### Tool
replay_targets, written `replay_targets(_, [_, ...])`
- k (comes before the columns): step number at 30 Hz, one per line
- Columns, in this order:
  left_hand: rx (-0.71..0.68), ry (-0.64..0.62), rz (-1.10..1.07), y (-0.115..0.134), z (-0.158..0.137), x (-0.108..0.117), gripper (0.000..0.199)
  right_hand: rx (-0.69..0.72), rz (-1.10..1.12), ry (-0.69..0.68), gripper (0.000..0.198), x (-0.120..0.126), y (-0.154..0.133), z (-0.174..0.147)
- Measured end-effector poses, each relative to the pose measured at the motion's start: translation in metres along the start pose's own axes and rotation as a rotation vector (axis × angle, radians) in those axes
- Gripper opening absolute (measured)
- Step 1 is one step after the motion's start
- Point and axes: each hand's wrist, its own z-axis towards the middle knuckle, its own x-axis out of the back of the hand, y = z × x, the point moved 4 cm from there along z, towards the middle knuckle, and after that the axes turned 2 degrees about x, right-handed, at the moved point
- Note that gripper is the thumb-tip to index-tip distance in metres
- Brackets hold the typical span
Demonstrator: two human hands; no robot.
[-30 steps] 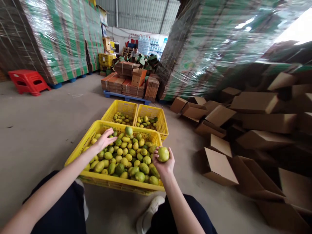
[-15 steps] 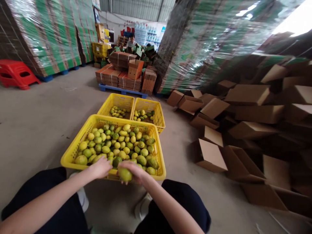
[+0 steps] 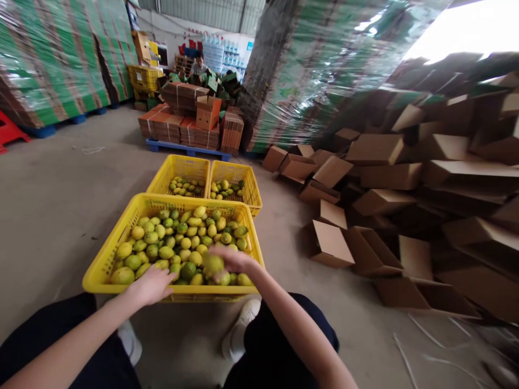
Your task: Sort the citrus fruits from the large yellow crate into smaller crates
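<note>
A large yellow crate [image 3: 95, 270] full of yellow and green lemons [image 3: 185, 243] stands on the floor between my knees. My right hand [image 3: 235, 259] is closed around a yellow-green lemon [image 3: 213, 263], slightly blurred, over the crate's front right part. At the near rim, my left hand [image 3: 152, 285] rests over the front lemons with its fingers stretched out; no fruit shows in it. Whether its fingertips touch the lemons beneath I cannot tell.
Two yellow crates, left [image 3: 156, 178] and right [image 3: 255, 194], with some lemons stand just behind. Open cardboard boxes [image 3: 332, 243] pile up on the right. Beyond is a blue pallet [image 3: 188, 150] of flattened cartons [image 3: 198, 132], with a person [image 3: 198, 66] behind it.
My right hand has carried the lemon from the front rim up over the crate's fruit. My left hand has drawn back slightly, its fingers straighter. The view has turned right.
</note>
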Motion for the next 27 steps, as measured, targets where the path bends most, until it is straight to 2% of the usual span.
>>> replay_targets(3, [0.011, -0.025, -0.017, 0.001, -0.001, 0.002, 0.047, 0.164, 0.123, 0.241, 0.020, 0.038, -0.044, 0.019])
replay_targets(5, [0.025, -0.046, -0.006, 0.001, 0.000, 0.003, 0.046, 0.199, 0.176, 0.339, 0.021, 0.051, -0.048, 0.019])
replay_targets(7, [0.037, -0.044, 0.012, -0.001, 0.002, 0.002, 0.046, 0.143, 0.204, 0.362, 0.020, 0.049, -0.035, 0.012])
replay_targets(9, [0.038, -0.035, 0.012, -0.002, 0.004, 0.001, 0.045, 0.008, 0.195, 0.312, 0.018, 0.035, -0.013, 0.003])
replay_targets(11, [0.032, -0.026, -0.010, -0.003, 0.006, -0.001, 0.045, -0.138, 0.119, 0.198, 0.020, 0.015, 0.007, -0.006])
replay_targets(14, [-0.002, -0.027, -0.098, -0.004, 0.009, -0.002, 0.042, -0.244, -0.054, 0.014, 0.021, -0.009, 0.024, -0.015])
replay_targets(16, [-0.046, -0.055, -0.165, -0.003, 0.010, 0.001, 0.040, -0.252, -0.118, -0.051, 0.021, -0.018, 0.026, -0.018])
replay_targets(19, [-0.109, -0.086, -0.218, -0.004, 0.010, 0.009, 0.042, -0.242, -0.144, -0.077, 0.025, -0.021, 0.022, -0.022])
replay_targets(24, [-0.110, -0.088, -0.306, -0.018, 0.016, 0.015, 0.041, -0.129, -0.227, -0.026, 0.027, -0.014, 0.006, -0.021])
replay_targets(27, [-0.117, -0.052, -0.324, -0.029, 0.027, 0.010, 0.038, -0.135, -0.205, 0.014, 0.029, -0.011, 0.004, -0.020])
